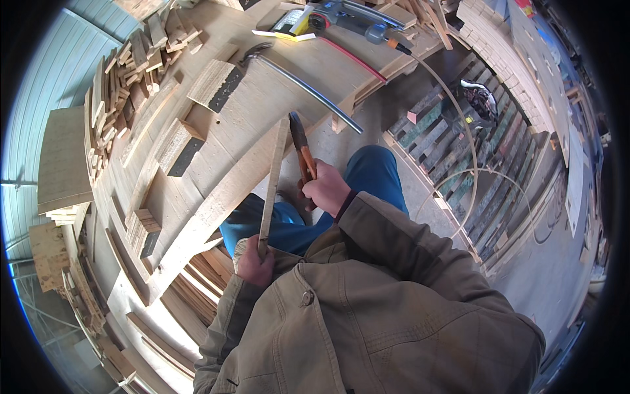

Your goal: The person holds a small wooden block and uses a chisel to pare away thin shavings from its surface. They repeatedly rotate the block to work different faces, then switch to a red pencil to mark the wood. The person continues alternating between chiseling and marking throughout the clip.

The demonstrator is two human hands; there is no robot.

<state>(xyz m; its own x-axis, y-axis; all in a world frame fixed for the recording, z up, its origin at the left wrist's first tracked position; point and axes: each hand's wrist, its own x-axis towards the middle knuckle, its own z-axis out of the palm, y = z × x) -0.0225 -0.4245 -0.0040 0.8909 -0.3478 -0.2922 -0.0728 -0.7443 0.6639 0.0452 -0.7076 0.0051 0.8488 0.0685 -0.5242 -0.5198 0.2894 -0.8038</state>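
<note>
My left hand (254, 268) is closed around the lower end of a long, narrow wooden strip (272, 180), which stands up nearly straight in front of my jacket. My right hand (326, 189) grips a pair of pincers (298, 136) by its orange-brown handles. The dark head of the pincers points away from me and lies right beside the strip's upper end; whether the jaws touch the wood I cannot tell. Both hands are above my lap, close to the near edge of the wooden workbench (210, 161).
A claw hammer (308, 89) with a metal handle and a red rod (354, 60) lie across the bench. Behind them is a power tool (357, 23) with a hose (459, 118). Wooden blocks (216, 85) line the bench; scrap wood (141, 59) is heaped at left. A slatted pallet (453, 125) lies right.
</note>
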